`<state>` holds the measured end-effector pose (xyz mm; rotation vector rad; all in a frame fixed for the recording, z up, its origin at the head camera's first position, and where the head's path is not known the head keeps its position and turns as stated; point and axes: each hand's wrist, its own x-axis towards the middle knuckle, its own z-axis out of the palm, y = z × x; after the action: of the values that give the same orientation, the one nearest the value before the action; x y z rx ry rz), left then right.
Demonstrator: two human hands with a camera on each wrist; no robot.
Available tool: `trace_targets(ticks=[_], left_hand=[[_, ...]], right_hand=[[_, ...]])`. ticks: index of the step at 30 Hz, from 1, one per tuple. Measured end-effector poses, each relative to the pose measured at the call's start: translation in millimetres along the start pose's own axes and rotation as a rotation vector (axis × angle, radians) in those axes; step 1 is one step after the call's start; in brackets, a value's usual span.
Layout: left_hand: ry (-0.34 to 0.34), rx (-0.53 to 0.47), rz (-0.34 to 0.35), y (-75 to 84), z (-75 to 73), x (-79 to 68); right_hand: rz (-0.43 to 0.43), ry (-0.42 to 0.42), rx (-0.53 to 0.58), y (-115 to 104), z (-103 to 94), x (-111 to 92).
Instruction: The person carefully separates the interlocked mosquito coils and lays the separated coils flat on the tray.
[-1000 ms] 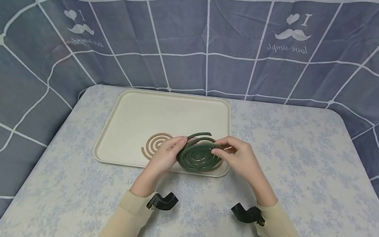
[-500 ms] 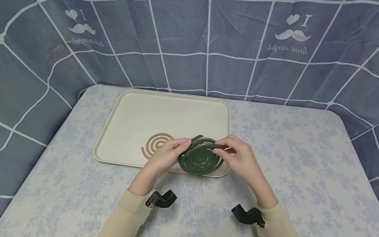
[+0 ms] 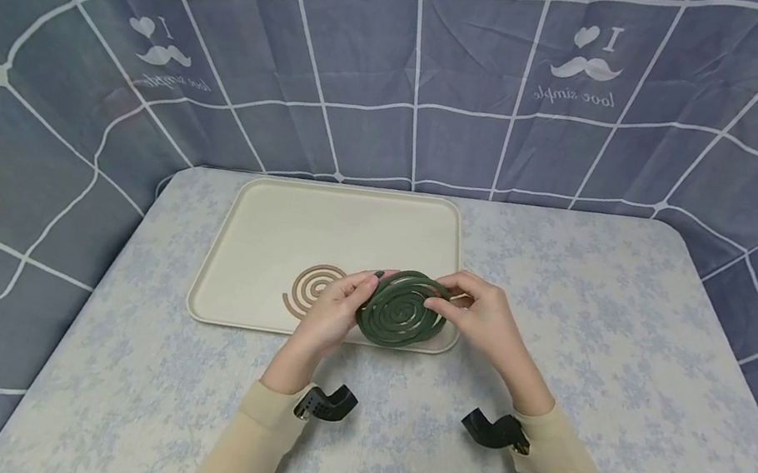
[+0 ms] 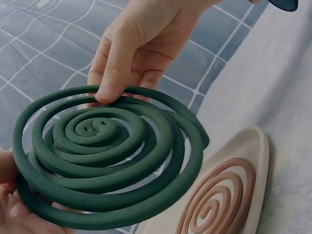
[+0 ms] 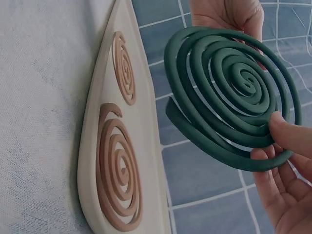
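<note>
Head view has the green coil (image 3: pixel 402 318) held between the two hands, above the near edge of the pale tray (image 3: pixel 343 222), which lies below and beyond them. The left hand (image 3: pixel 337 303) grips the rim on its own side; the right hand (image 3: pixel 479 313) pinches the opposite rim, thumb on the face and fingers behind. One brown coil (image 3: pixel 316 289) lies on the tray just beside the left hand; the right wrist view shows a second brown coil (image 5: pixel 123 170) on the tray, lower than the right hand. The green coil looks like two spirals nested together, though the overlapping turns make that hard to tell. It should handle as light, stiff and dry, not slippery but brittle: a twist could snap a thin turn. Opposite outer turns seem the best hold, with a gentle pinch and no prying near the centre.
</note>
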<state>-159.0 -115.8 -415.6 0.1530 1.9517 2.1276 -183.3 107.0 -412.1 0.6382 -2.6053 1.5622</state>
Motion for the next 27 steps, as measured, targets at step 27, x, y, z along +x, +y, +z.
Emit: trace_targets(ticks=[27], left_hand=[[0.042, -0.012, -0.058, 2.9, 0.2, 0.5]], right_hand=[[-0.046, 0.000, -0.033, -1.3, 2.9, 0.1]])
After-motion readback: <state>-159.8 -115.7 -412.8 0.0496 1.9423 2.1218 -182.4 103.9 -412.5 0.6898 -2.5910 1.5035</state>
